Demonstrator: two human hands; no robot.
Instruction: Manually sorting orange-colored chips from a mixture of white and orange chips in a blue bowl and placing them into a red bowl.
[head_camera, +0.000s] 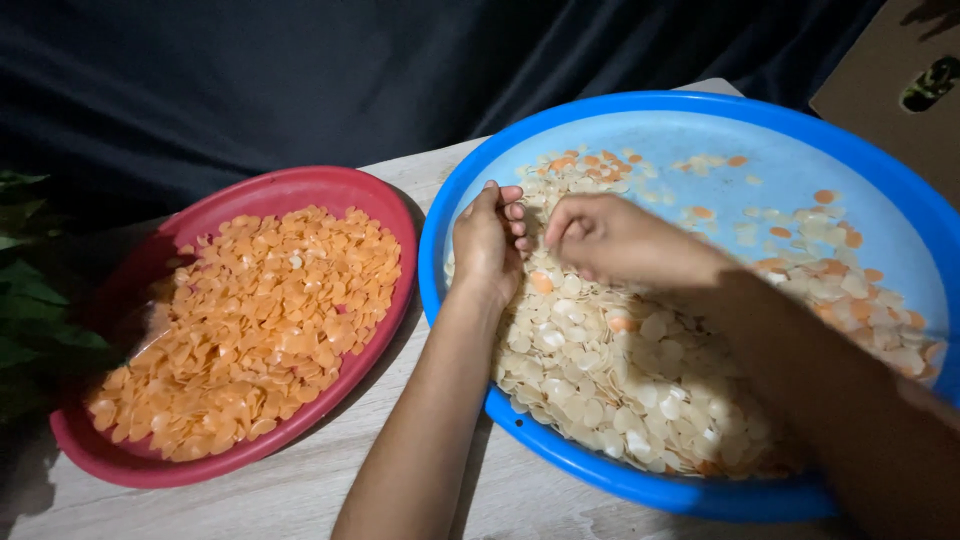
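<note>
A round red plastic basin (330, 190) heaped with orange chips (250, 320) occupies the left of the pale wooden tabletop (300, 490), with dark cloth (300, 70) behind, green leaves (25, 300) far left, brown cardboard (900, 90) upper right.

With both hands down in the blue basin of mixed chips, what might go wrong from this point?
1. The blue basin seems to overhang the table edge near the person; leaning on it might tip it.
2. The left hand is curled near the basin's rim, so chips could be flicked onto the table.
3. Orange chips lie half buried among the pale chips under the right hand; some may be missed.
</note>
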